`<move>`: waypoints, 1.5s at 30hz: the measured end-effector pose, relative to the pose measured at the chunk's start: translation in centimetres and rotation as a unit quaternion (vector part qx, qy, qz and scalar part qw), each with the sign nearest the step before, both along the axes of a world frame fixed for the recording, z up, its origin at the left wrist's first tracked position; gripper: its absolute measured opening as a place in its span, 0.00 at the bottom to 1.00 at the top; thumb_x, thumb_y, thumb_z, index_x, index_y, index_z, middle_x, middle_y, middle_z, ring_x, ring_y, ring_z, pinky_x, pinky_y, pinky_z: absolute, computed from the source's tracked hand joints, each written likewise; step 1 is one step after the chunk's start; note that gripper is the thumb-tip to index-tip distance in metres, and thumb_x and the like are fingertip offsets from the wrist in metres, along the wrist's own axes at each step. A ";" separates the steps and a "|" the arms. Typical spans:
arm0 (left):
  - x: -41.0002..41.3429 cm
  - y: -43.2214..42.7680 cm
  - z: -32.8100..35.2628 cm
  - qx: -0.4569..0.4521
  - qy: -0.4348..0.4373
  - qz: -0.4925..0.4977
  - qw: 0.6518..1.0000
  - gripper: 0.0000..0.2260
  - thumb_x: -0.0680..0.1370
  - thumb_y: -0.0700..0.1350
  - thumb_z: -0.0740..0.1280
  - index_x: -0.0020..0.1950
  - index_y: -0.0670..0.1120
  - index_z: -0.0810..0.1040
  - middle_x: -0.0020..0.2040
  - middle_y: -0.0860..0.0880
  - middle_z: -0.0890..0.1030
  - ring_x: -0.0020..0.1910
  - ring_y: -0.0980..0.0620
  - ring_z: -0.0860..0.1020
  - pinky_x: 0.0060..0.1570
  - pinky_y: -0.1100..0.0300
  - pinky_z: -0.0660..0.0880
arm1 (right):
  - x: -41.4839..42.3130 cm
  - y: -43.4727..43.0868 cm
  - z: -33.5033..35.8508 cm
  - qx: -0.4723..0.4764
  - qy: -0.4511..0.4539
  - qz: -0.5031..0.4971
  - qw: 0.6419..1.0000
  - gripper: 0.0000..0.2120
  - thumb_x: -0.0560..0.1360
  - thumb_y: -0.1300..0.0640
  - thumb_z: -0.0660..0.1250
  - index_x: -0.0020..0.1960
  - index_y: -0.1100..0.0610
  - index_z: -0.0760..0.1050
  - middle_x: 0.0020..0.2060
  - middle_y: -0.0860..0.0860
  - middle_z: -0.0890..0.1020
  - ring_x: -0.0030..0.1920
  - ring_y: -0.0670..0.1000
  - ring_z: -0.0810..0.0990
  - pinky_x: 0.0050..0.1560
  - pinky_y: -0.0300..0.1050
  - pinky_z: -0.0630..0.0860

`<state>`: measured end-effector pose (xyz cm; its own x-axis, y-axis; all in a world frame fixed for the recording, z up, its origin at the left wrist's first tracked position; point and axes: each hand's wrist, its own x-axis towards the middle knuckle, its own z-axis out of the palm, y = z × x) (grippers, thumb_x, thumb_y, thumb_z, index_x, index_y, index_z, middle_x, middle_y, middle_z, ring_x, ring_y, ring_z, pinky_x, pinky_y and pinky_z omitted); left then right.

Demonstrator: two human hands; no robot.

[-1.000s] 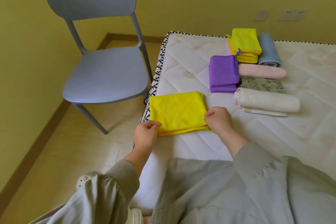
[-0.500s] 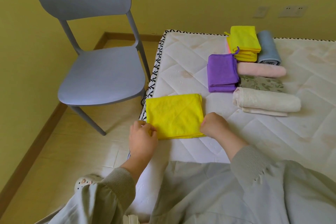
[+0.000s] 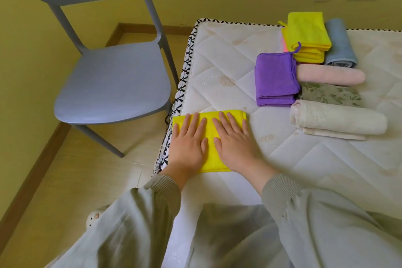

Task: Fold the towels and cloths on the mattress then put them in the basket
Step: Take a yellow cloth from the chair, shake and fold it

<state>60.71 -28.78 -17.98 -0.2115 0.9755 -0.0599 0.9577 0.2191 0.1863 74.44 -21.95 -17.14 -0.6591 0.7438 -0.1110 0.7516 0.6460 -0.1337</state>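
A folded yellow cloth point(image 3: 211, 154) lies at the near left edge of the white quilted mattress point(image 3: 228, 67). My left hand point(image 3: 188, 143) presses flat on its left half and my right hand point(image 3: 236, 143) presses flat on its right half, fingers straight and spread. Further back sit folded pieces: a purple cloth point(image 3: 275, 78), a yellow stack point(image 3: 306, 37), a blue-grey roll point(image 3: 339, 43), a pink roll point(image 3: 330, 75), a leaf-patterned cloth point(image 3: 330, 93) and a cream rolled towel point(image 3: 337, 119). No basket is in view.
A grey plastic chair point(image 3: 113, 80) stands on the floor left of the mattress, close to its edge. Yellow walls close the corner behind. My grey sleeves and lap fill the bottom of the view.
Both hands let go of the cloth's near corners and moved forward onto it, now lying flat with fingers straight. The cloth looks folded narrower than one second ago.
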 end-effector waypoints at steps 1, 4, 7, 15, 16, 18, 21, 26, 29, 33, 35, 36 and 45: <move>0.0 0.0 -0.2 0.005 -0.004 0.005 1.000 0.31 0.75 0.57 0.38 0.78 0.51 0.52 0.79 0.49 0.49 0.78 0.47 0.44 0.74 0.46 0.42 | 0.0 0.1 -0.2 0.001 -0.003 -0.006 1.000 0.36 0.72 0.42 0.32 0.78 0.50 0.50 0.78 0.49 0.50 0.77 0.51 0.46 0.74 0.58 0.41; 0.1 -0.2 -0.5 0.005 -0.006 0.030 1.000 0.31 0.75 0.58 0.39 0.78 0.53 0.52 0.79 0.50 0.49 0.78 0.48 0.44 0.73 0.44 0.42 | 0.6 0.2 -0.8 0.008 -0.011 -0.032 0.999 0.36 0.72 0.40 0.32 0.78 0.49 0.47 0.78 0.48 0.47 0.77 0.49 0.45 0.73 0.59 0.43; -0.2 -0.6 -0.6 -0.004 -0.007 0.065 0.998 0.33 0.75 0.62 0.38 0.79 0.53 0.50 0.79 0.51 0.47 0.78 0.49 0.42 0.73 0.43 0.42 | 1.1 0.3 -1.1 0.001 -0.009 -0.058 0.998 0.36 0.72 0.38 0.31 0.78 0.50 0.44 0.78 0.46 0.46 0.77 0.48 0.43 0.74 0.59 0.43; -0.4 -1.3 -0.4 -0.008 -0.011 0.083 0.996 0.32 0.76 0.62 0.37 0.79 0.52 0.45 0.79 0.51 0.43 0.77 0.52 0.38 0.74 0.44 0.42 | 2.8 1.4 -1.1 -0.034 0.006 -0.129 0.991 0.31 0.80 0.40 0.42 0.78 0.52 0.40 0.77 0.47 0.41 0.77 0.47 0.40 0.75 0.56 0.41; -0.5 -1.4 -0.4 -0.009 -0.009 0.084 0.996 0.32 0.76 0.62 0.37 0.79 0.52 0.45 0.79 0.51 0.42 0.77 0.52 0.37 0.74 0.43 0.41 | 2.9 1.5 -1.1 -0.033 0.008 -0.133 0.991 0.31 0.80 0.40 0.42 0.78 0.52 0.40 0.77 0.47 0.41 0.77 0.47 0.41 0.75 0.56 0.42; -0.5 -1.3 -0.4 -0.011 -0.006 0.085 0.996 0.32 0.75 0.62 0.37 0.79 0.52 0.45 0.79 0.51 0.42 0.77 0.51 0.37 0.74 0.43 0.41 | 3.0 1.6 -1.1 -0.040 0.007 -0.135 0.990 0.32 0.80 0.40 0.42 0.78 0.52 0.40 0.77 0.47 0.41 0.77 0.47 0.41 0.75 0.55 0.42; -0.4 -1.3 -0.5 -0.010 -0.006 0.088 0.996 0.33 0.75 0.62 0.36 0.79 0.52 0.45 0.79 0.50 0.43 0.77 0.50 0.38 0.74 0.44 0.41 | 2.7 2.0 -0.3 -0.065 0.013 -0.137 0.988 0.32 0.80 0.40 0.46 0.78 0.53 0.41 0.78 0.48 0.43 0.77 0.48 0.44 0.74 0.55 0.45; -0.5 -1.2 -0.7 -0.020 0.003 0.087 0.996 0.33 0.75 0.61 0.35 0.79 0.52 0.44 0.79 0.50 0.42 0.77 0.50 0.37 0.74 0.44 0.40 | 1.3 3.6 2.3 -0.172 0.203 -0.324 0.908 0.25 0.75 0.48 0.64 0.65 0.62 0.67 0.55 0.59 0.76 0.57 0.58 0.74 0.51 0.50 0.70; -0.5 -1.3 -0.6 -0.026 0.004 0.084 0.996 0.33 0.74 0.61 0.34 0.79 0.51 0.43 0.79 0.50 0.41 0.77 0.49 0.36 0.74 0.44 0.40 | 1.7 4.1 2.4 -0.282 0.274 -0.369 0.842 0.12 0.74 0.52 0.67 0.42 0.61 0.71 0.31 0.53 0.70 0.34 0.54 0.71 0.28 0.45 0.61; -0.7 -1.2 -0.3 -0.037 -0.007 0.071 0.997 0.35 0.73 0.62 0.34 0.79 0.51 0.44 0.79 0.49 0.41 0.77 0.48 0.37 0.74 0.44 0.40 | 1.5 3.4 2.8 -0.257 0.308 -0.324 0.857 0.18 0.73 0.63 0.66 0.30 0.56 0.60 0.26 0.51 0.64 0.28 0.50 0.62 0.28 0.46 0.56; -1.0 -1.2 0.1 -0.031 -0.026 0.070 0.997 0.36 0.73 0.64 0.38 0.79 0.50 0.46 0.79 0.48 0.42 0.77 0.47 0.37 0.73 0.44 0.40 | 1.0 3.0 3.4 -0.248 0.327 -0.298 0.862 0.13 0.72 0.65 0.65 0.33 0.58 0.65 0.27 0.51 0.67 0.30 0.51 0.65 0.29 0.47 0.57; -1.3 -1.1 0.5 -0.019 -0.039 0.073 0.996 0.35 0.75 0.64 0.43 0.79 0.50 0.47 0.79 0.48 0.42 0.77 0.47 0.38 0.73 0.44 0.41 | 0.8 3.0 3.7 -0.244 0.336 -0.281 0.866 0.09 0.72 0.66 0.65 0.35 0.60 0.69 0.29 0.51 0.70 0.32 0.51 0.67 0.30 0.47 0.58; -3.9 2.3 11.3 -0.015 -0.357 0.059 0.932 0.38 0.69 0.49 0.77 0.74 0.53 0.62 0.68 0.50 0.71 0.69 0.51 0.68 0.62 0.60 0.68 | 0.9 2.7 11.9 -0.224 0.391 -0.033 0.892 0.13 0.69 0.70 0.68 0.39 0.53 0.73 0.37 0.51 0.80 0.41 0.45 0.77 0.43 0.38 0.71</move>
